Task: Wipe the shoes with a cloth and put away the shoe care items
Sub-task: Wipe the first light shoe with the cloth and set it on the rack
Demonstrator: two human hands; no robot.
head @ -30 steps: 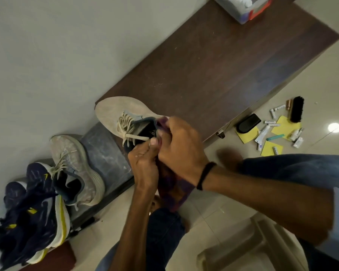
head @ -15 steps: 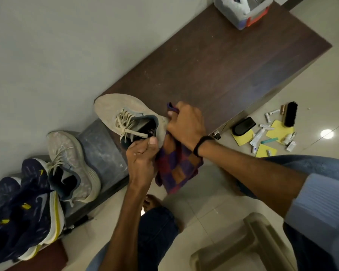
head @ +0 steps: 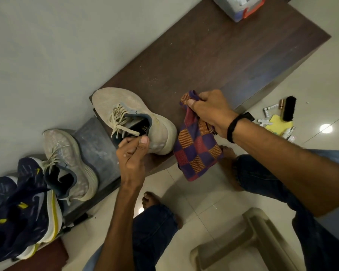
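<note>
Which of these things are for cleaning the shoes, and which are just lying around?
For the job: beige shoe held by left hand, checked cloth in right hand, shoe brush and yellow pads on the floor.
Just lying about: plastic stool, plastic box on the cabinet.

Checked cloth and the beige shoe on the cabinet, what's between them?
Only bare dark wooden top separates the checked cloth from the beige shoe in the head view.
</note>
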